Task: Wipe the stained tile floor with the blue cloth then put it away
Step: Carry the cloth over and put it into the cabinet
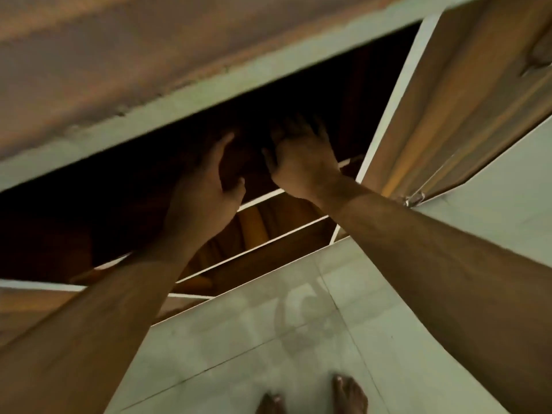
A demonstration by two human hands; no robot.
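Note:
Both my arms reach into the dark upper compartment of an open cabinet (209, 94). My left hand (206, 186) is at the shelf's front, fingers curled, thumb bent inward. My right hand (298, 156) is beside it, fingers spread and pushed into the shadow. The blue cloth is not visible; the space in front of my hands is too dark to tell what lies there. The pale tile floor (268, 339) with a faint ring-shaped mark (298, 321) is below.
The cabinet door (466, 100) stands open at the right, its hinge (413, 200) near my right forearm. White-edged shelves (263, 243) sit below my hands with yellowish rolled items (254, 225) on them. My bare feet (349, 395) stand on the tiles at the bottom.

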